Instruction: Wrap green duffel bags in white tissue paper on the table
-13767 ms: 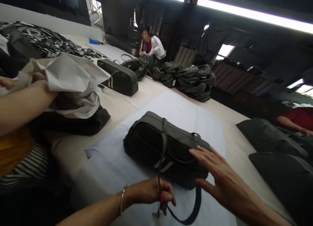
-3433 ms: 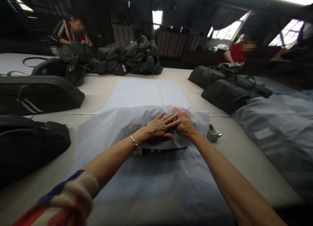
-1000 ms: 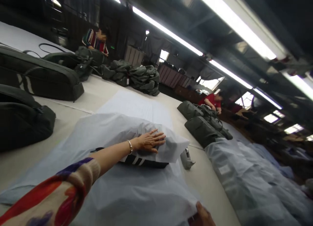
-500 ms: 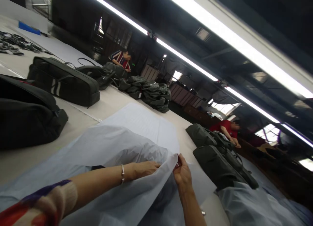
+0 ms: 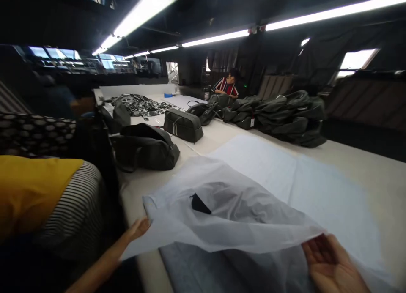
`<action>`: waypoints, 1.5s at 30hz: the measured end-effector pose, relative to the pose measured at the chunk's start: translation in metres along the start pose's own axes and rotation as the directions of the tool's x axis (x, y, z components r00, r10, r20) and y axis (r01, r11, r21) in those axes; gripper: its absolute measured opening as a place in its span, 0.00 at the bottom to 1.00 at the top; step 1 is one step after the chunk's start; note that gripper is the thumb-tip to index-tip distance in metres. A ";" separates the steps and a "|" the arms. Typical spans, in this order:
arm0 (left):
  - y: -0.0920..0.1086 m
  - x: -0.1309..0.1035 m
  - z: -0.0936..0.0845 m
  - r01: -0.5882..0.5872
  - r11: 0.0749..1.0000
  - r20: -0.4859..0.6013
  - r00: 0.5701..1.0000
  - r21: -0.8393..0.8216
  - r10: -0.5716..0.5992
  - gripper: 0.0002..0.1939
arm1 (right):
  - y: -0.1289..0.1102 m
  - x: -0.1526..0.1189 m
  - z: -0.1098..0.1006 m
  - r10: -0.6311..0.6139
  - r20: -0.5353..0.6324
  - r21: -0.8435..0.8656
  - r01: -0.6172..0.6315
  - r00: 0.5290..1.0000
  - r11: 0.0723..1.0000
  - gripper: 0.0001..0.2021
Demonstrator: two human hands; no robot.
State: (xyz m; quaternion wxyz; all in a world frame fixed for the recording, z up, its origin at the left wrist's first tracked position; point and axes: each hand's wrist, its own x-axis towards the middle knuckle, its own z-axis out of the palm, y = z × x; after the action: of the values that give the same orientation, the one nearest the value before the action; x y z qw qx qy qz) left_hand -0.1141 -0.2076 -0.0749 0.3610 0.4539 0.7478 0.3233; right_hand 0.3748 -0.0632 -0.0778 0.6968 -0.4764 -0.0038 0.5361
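A large translucent plastic sheet (image 5: 253,236) stretches between my two hands, one layer lifted off what lies beneath. My right hand (image 5: 333,263) pinches its edge at the lower right, palm turned up and fingers curled. At the sheet's left end, my left hand (image 5: 139,227) has its fingers closed on the border, slightly blurred. A small black piece (image 5: 200,204) shows near the middle of the sheet. Below the raised edge lies dark grey material (image 5: 203,263), seen partly through the plastic; its kind is hidden.
On the pale table (image 5: 209,136) lie a dark duffel bag (image 5: 146,151), a striped bag (image 5: 183,124), a heap of dark bags (image 5: 282,115) and a pile of straps (image 5: 139,105). A person in yellow (image 5: 34,187) is close at left; another person (image 5: 226,88) is across the table.
My view has swung left and levelled. My left hand has moved from inside the plastic's fold out to its left end. My right hand still holds the edge, now farther right.
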 end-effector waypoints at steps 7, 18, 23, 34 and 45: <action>-0.005 0.017 0.030 0.353 0.602 0.300 0.935 -0.716 -0.191 0.37 | -0.002 0.001 -0.001 -0.025 -0.069 -0.036 0.022 0.997 0.999 0.10; 0.013 0.090 -0.002 -0.691 0.713 0.074 0.722 0.120 0.688 0.23 | -0.007 0.002 -0.004 -0.078 -0.131 -0.125 0.061 0.988 0.990 0.05; 0.023 0.109 0.006 -0.659 0.735 0.170 0.715 -0.159 0.678 0.15 | -0.009 -0.004 0.001 -0.104 -0.164 -0.136 0.082 0.981 0.987 0.06; 0.110 0.237 0.019 -0.373 0.916 -0.041 0.927 -0.147 0.372 0.26 | -0.011 -0.024 0.016 0.051 -0.187 0.083 -0.036 0.981 0.996 0.02; 0.242 0.134 0.113 -0.987 0.130 0.157 0.144 0.096 0.977 0.38 | -0.004 -0.030 0.025 -0.023 -0.195 0.104 0.044 0.981 0.994 0.04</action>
State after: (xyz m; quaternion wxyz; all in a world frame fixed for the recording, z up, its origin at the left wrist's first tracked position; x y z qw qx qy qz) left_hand 0.0442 0.0237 0.0291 0.0408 0.8704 0.2836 0.4003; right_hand 0.3521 -0.0688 -0.0462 0.7278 -0.4876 0.0848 0.4748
